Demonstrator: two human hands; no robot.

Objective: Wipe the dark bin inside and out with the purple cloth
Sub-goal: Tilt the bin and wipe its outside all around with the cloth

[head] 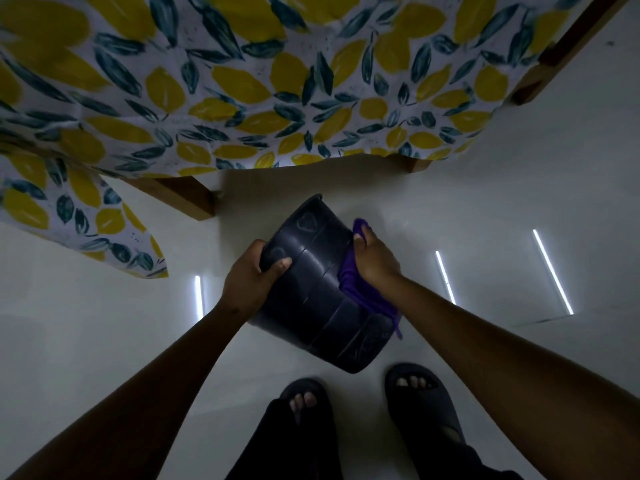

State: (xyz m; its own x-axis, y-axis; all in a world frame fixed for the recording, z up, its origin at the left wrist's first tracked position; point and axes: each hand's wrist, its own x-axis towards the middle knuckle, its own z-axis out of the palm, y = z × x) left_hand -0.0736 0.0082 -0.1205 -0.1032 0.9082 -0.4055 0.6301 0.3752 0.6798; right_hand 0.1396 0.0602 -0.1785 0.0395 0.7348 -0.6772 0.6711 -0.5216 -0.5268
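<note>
The dark bin [318, 292] is held tilted above the white floor, its open rim pointing away toward the table and its base toward me. Faint heart shapes show on its ribbed outer wall. My left hand [251, 277] grips the bin's left side near the rim, thumb on the outer wall. My right hand [374, 259] presses the purple cloth [360, 292] against the bin's right outer wall. The cloth hangs down along that side, and a strand dangles near the base. The bin's inside is hidden.
A table with a lemon-and-leaf patterned cloth [242, 84] fills the top of the view; its wooden legs [187, 197] stand just beyond the bin. My feet in dark sandals [419, 396] stand on the glossy white floor [519, 202] right below the bin.
</note>
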